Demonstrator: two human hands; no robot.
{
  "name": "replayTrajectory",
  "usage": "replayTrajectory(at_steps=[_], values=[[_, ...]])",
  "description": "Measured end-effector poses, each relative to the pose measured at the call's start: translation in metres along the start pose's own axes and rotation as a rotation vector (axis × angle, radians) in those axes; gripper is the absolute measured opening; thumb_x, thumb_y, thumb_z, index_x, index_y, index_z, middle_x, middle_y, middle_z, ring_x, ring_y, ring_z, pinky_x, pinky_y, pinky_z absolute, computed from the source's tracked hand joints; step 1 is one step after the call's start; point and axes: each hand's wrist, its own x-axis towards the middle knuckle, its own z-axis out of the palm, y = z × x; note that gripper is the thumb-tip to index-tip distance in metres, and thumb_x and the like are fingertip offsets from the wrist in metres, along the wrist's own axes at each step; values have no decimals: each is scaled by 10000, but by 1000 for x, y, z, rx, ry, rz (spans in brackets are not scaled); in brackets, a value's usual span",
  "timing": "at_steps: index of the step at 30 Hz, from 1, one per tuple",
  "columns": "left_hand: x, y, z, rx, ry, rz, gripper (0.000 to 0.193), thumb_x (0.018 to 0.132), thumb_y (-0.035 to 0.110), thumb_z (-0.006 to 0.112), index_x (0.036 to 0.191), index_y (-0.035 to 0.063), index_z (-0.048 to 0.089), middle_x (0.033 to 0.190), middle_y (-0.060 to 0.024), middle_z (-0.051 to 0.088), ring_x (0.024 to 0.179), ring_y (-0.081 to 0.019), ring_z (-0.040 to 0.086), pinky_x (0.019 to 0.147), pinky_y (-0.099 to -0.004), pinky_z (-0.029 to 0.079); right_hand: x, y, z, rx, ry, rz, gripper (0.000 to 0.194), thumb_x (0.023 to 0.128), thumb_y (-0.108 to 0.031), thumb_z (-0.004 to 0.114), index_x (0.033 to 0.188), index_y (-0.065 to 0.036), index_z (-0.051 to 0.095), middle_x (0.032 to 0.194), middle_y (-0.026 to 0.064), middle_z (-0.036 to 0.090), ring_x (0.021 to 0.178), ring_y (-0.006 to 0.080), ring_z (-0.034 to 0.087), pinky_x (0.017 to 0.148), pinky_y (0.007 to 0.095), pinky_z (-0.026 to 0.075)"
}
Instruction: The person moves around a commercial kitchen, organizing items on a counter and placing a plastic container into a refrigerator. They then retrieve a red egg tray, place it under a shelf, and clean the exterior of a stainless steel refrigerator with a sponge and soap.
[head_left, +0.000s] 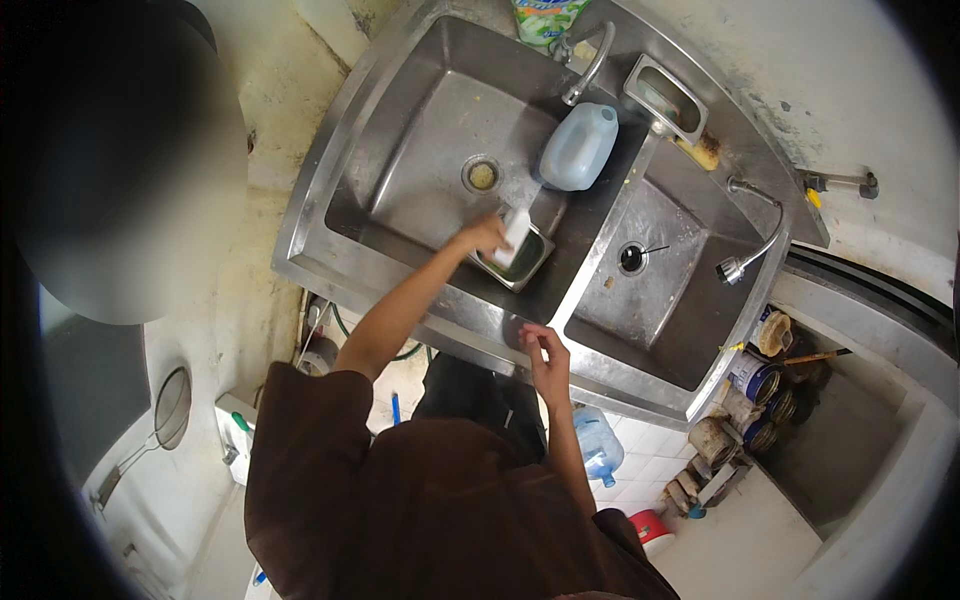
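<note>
My left hand (484, 235) reaches into the larger basin of a stainless steel double sink (427, 142) and grips a white oblong object (514, 234), blurred, its kind unclear. This object is over a small rectangular steel pan (534, 264) with a dark greenish inside. By the sink's front rim, below the divider, my right hand (551, 356) has loosely bent fingers and holds nothing visible. A cut-open translucent plastic jug (581, 146) rests in the same basin near the divider. Between it and the left wall, the drain (481, 175) has yellowish bits in it.
Gooseneck faucets (596, 64) (757, 259) rise behind both basins. The smaller basin's drain (632, 257) holds something dark. A steel tray (666, 97) sits on the back ledge beside a yellow item (701, 154). Paint cans (754, 379) and a water jug (598, 446) stand below right.
</note>
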Motion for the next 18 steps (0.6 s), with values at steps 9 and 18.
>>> replayTrajectory(at_steps=[9, 18], values=[[46, -35, 53, 229, 288, -324, 506, 754, 335, 790, 1112, 9, 644, 1137, -227, 652, 1077, -335, 636, 920, -431, 510, -9, -8, -15, -72, 96, -9, 195, 981, -160, 573, 1092, -10, 629, 989, 94, 687, 928, 155, 638, 860, 296, 487], [62, -107, 30, -178, 33, -65, 277, 885, 112, 637, 1149, 51, 577, 995, -136, 665, 859, -251, 685, 690, -419, 605, -67, 19, -38, 38, 347, 66, 203, 976, -177, 587, 1083, -9, 625, 974, 83, 684, 925, 144, 634, 856, 296, 486]])
